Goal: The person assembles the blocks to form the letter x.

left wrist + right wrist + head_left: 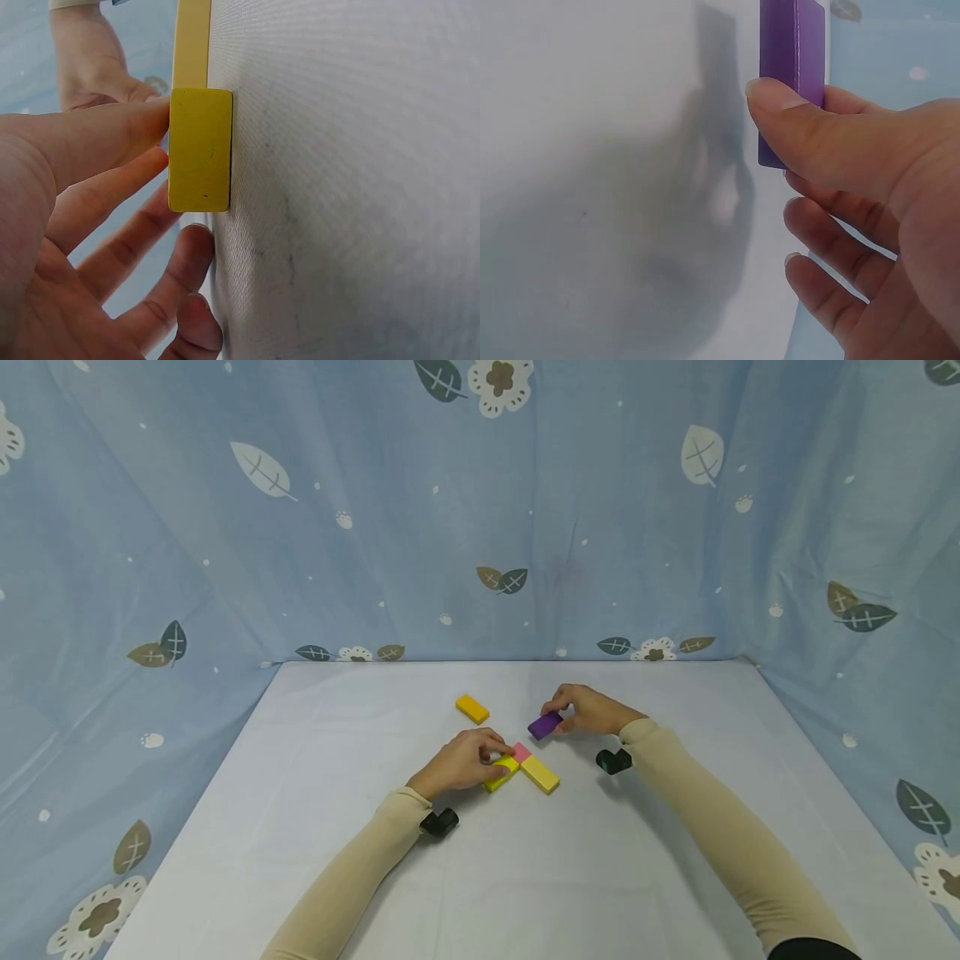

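Your left hand (461, 762) is farthest left of the pieces, thumb and fingers clamped on the bright yellow block (502, 773), which lies on the table (562, 877). Beyond that hand, the orange block (472, 709) lies well apart from the others. Just right of your bright yellow block are the pink block (521, 752) and the pale yellow block (540, 774), end to end. Farther right, your right hand (591, 709) pinches the purple block (544, 725) between thumb and fingers, above the table.
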A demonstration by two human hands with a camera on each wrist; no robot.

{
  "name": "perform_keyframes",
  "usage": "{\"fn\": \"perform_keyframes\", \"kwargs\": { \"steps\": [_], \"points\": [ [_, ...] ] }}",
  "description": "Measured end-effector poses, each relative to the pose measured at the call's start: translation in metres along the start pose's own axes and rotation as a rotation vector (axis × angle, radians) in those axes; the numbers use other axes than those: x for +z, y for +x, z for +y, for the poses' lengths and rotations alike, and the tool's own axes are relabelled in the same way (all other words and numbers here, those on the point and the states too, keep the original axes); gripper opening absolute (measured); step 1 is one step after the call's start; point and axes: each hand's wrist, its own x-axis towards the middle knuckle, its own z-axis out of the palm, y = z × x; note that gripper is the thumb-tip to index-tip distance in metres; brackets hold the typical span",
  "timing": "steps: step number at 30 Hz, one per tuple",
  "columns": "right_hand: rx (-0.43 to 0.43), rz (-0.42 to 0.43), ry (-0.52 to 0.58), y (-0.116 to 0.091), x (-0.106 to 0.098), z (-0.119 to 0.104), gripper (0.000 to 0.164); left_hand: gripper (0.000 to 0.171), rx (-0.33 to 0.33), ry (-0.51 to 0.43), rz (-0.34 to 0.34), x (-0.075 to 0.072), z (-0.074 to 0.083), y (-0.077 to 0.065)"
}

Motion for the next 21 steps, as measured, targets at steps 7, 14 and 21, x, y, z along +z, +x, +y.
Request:
{"fn": "perform_keyframes", "kwargs": {
  "steps": [7, 14, 21],
  "points": [
    [-0.012, -0.012, -0.016, 0.002, 0.0026, 0.0004, 0.036, 0.031, -0.004, 0.002, -0.004, 0.0, -0.0002, 0.0],
    [0.007, -0.021, -0.014, 0.0013, 0.0039, -0.0019, 0.036, 0.031, -0.002, -0.001, -0.003, 0.0001, -0.0009, 0.0003],
    [-0.021, -0.028, -0.024, 0.002, 0.0048, -0.0019, 0.035, 0.031, -0.015, 0.007, -0.005, -0.0002, -0.0002, 0.0]
  ]
}}
